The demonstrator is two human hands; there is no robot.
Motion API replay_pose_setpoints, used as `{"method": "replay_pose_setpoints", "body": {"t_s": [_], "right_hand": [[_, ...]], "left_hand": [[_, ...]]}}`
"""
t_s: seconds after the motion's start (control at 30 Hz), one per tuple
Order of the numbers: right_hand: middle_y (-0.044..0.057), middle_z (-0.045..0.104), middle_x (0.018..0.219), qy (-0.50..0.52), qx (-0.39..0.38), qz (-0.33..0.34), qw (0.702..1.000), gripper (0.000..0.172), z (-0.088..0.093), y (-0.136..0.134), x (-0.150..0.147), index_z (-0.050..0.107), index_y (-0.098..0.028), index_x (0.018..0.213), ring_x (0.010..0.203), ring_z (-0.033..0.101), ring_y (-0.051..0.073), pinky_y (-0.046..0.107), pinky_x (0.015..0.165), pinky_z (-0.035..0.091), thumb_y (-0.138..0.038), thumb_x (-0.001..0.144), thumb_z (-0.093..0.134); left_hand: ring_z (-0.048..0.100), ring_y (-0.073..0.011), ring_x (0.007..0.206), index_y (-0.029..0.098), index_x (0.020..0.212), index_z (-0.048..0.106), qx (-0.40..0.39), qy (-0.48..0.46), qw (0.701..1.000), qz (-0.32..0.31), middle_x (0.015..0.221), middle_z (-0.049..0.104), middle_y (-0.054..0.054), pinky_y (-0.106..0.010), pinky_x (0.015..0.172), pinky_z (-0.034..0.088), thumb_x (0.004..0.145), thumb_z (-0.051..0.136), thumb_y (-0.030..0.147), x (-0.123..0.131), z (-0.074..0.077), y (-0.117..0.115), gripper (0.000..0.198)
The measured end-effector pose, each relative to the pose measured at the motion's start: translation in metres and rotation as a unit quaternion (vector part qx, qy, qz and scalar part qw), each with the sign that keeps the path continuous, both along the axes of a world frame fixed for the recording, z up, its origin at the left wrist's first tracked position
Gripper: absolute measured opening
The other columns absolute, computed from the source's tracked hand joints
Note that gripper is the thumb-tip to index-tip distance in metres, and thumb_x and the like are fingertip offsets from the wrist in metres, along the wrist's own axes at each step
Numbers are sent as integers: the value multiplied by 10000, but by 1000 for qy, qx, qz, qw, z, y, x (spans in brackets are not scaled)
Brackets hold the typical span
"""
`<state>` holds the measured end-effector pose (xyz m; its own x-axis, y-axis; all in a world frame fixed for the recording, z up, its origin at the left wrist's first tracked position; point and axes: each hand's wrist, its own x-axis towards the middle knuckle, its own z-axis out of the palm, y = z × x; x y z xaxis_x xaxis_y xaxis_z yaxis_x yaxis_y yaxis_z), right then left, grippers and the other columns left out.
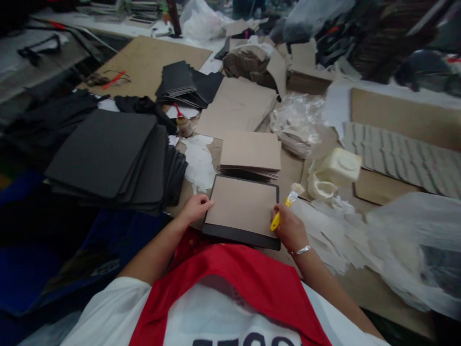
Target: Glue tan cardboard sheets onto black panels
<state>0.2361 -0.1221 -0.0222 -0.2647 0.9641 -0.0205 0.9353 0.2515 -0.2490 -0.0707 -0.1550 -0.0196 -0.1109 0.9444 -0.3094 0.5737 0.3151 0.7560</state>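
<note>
In front of my apron lies a brown cardboard panel [243, 204] on a slightly larger black sheet [239, 234], whose dark border shows most along the near side. My left hand [196, 209] has its fingers curled and pinched at the panel's left edge. A paintbrush [287, 205] with a yellow handle is gripped in my right hand [291, 228], bristles pointing up and away, while that hand rests at the panel's right edge. Just beyond is a stack of similar cardboard panels [251, 150].
Black sheets [104, 154] are piled at left, with a smaller black stack [178, 79] farther back. A small glue bottle [183, 124] with a red tip stands between. At right are a cut-open pale plastic container [336, 167], corrugated strips [403, 154] and clear plastic bags [414, 245].
</note>
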Motion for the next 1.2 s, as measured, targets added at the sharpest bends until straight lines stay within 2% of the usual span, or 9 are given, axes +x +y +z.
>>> {"method": "replay_pose_setpoints", "body": {"t_s": [0.33, 0.67, 0.8, 0.87, 0.93, 1.0, 1.03, 1.1, 1.2], "right_hand": [[33, 549, 683, -69, -5, -1, 998, 222, 10, -3, -13, 567, -152, 995, 522, 426, 108, 242, 507, 216, -297, 861, 464], [67, 606, 763, -111, -20, 12, 994, 219, 9, -7, -17, 551, -167, 1031, 607, 531, 148, 254, 515, 243, -256, 884, 415], [78, 622, 755, -153, -21, 17, 988, 237, 24, -5, -18, 563, -172, 1022, 612, 554, 159, 251, 509, 261, -322, 900, 425], [93, 636, 769, -141, 18, -12, 990, 303, 40, 1, -10, 569, -162, 1053, 628, 571, 174, 254, 511, 288, -387, 892, 445], [102, 647, 791, -75, 78, -56, 993, 375, 61, 9, -1, 562, -156, 1118, 651, 586, 183, 258, 525, 329, -426, 889, 442], [84, 646, 772, 60, 109, -78, 989, 416, 81, 18, 1, 566, -160, 1134, 632, 584, 165, 256, 537, 371, -458, 901, 395], [65, 636, 733, 148, 96, -76, 981, 437, 88, 22, -3, 578, -161, 1107, 592, 571, 148, 249, 526, 384, -483, 905, 362], [18, 596, 631, 324, 7, -55, 945, 469, 94, 31, -23, 599, -163, 1010, 488, 524, 111, 228, 469, 389, -538, 891, 344], [-36, 549, 535, 479, -166, -16, 862, 408, 82, 45, -76, 583, -164, 897, 392, 467, 78, 198, 388, 371, -553, 797, 507]], "left_hand": [[408, -100, 545, 161, 542, 497, 12, 31, 998, -50, 517, 449, 39, -232, 538, 273, 725, 529, 327, -10, 4, 2, 249], [414, -110, 543, 161, 572, 523, 10, 73, 994, -84, 534, 468, 29, -241, 532, 259, 780, 504, 313, -11, 2, 0, 259], [483, -149, 602, 173, 631, 553, 0, 177, 978, -107, 607, 541, -14, -256, 568, 309, 794, 535, 373, -10, 13, 0, 259], [527, -194, 713, 167, 737, 587, 41, 262, 959, -98, 737, 590, -62, -281, 634, 357, 771, 583, 388, -5, 24, -2, 224], [533, -239, 877, 163, 895, 598, 117, 305, 938, -112, 922, 601, -107, -323, 744, 390, 770, 596, 335, 8, 33, -6, 212], [496, -249, 1024, 186, 1040, 576, 189, 284, 924, -173, 1079, 574, -111, -357, 857, 382, 801, 553, 260, 25, 36, -10, 252], [480, -242, 1063, 203, 1083, 566, 209, 259, 919, -210, 1118, 564, -102, -364, 893, 373, 815, 532, 242, 35, 36, -12, 273], [469, -238, 1082, 223, 1102, 568, 219, 220, 913, -263, 1136, 560, -90, -377, 915, 369, 830, 527, 267, 53, 31, -15, 278], [478, -257, 1050, 218, 1046, 607, 197, 210, 919, -271, 1105, 571, -94, -409, 891, 377, 815, 571, 360, 67, 21, -16, 274]]}}
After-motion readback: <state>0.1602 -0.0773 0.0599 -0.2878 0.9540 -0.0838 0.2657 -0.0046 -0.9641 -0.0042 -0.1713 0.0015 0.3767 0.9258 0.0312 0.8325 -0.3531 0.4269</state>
